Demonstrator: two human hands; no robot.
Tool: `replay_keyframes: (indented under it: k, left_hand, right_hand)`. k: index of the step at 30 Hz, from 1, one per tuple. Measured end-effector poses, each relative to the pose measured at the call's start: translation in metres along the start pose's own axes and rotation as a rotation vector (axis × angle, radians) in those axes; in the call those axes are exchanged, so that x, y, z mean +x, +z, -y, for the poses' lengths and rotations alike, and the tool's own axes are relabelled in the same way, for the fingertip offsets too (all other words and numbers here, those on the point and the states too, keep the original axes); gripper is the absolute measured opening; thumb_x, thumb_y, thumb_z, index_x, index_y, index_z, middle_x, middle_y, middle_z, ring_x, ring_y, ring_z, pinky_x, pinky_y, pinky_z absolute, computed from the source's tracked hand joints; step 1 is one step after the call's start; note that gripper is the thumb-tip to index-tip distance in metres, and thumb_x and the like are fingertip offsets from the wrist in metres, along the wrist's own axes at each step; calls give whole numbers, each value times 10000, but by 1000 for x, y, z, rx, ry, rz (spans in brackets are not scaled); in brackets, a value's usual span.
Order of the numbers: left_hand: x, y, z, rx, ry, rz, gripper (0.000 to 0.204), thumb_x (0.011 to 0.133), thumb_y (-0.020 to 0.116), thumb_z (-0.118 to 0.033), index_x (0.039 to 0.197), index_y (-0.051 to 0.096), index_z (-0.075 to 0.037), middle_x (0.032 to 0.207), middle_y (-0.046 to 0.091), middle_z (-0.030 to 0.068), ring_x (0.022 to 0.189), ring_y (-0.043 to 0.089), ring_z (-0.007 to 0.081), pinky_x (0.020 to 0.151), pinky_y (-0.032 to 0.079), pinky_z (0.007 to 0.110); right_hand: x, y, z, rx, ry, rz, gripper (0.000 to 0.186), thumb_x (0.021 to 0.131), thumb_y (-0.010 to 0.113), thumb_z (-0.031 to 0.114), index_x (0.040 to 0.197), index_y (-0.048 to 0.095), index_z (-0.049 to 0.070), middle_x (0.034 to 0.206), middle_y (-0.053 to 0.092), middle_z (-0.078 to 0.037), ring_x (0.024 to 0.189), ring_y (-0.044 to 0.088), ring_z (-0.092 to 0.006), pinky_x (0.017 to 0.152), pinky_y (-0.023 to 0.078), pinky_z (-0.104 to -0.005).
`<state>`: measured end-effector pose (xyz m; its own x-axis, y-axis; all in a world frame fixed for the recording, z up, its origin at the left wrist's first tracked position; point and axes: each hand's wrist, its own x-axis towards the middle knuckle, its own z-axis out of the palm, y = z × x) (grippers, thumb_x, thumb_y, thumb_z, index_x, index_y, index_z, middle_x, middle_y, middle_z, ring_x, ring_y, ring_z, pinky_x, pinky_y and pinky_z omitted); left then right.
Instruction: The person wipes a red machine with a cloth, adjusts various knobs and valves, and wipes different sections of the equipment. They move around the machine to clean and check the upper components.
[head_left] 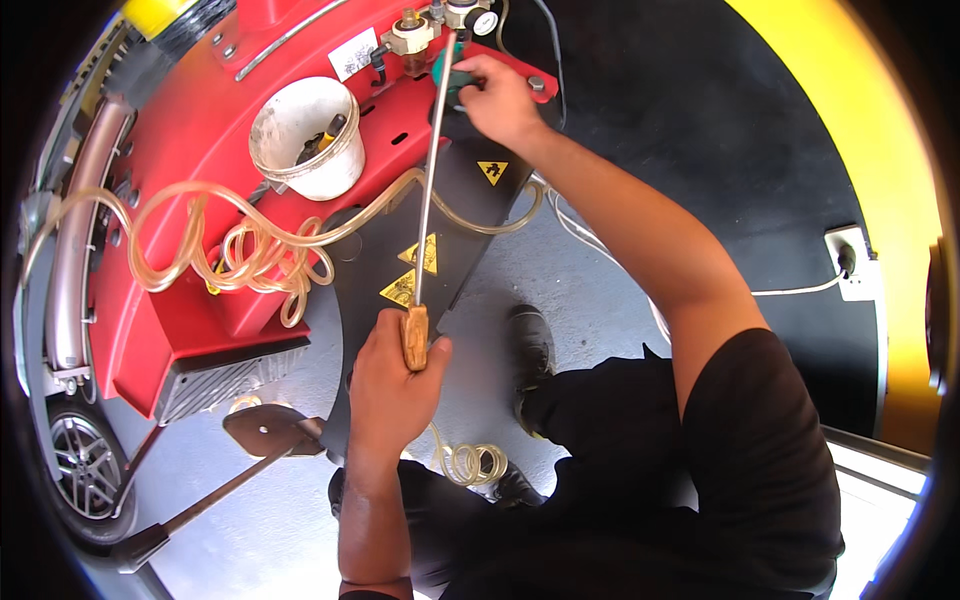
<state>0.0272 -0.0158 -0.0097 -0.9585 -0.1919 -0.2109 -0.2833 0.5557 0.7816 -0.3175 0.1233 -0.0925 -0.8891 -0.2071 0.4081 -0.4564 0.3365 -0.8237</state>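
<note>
My left hand grips the wooden handle of a long tool with a straight metal shaft. The shaft rises over the dark grey machine arm, which has yellow warning stickers, toward the fittings at the top. My right hand is curled on a green object just beside the shaft's far end; its exact shape is partly hidden by my fingers. Behind these are pale regulator fittings with a round gauge.
A red machine body carries a white bucket with tools inside. Coiled clear hose drapes across it. A foot pedal and a wheel sit lower left. A wall socket with a cable is at the right.
</note>
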Motion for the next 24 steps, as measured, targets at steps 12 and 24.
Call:
replay_keyframes:
  k: [12, 24]
  left_hand:
    - [-6, 42, 5, -121, 490, 20, 505, 840, 706, -82, 1269, 458, 18, 1289, 538, 264, 1238, 554, 470, 1028, 485, 489]
    - [-9, 37, 26, -136, 374, 88, 488, 962, 703, -355, 1249, 543, 5, 1125, 632, 215, 1018, 653, 453, 856, 544, 503]
  right_hand:
    - [10, -154, 61, -249, 223, 152, 295, 923, 625, -31, 1211, 683, -1, 1055, 738, -75, 977, 683, -141, 893, 522, -286]
    - [-65, -198, 47, -88, 332, 107, 295, 951, 605, -19, 1236, 678, 4, 1067, 726, -38, 963, 659, -116, 893, 510, -273]
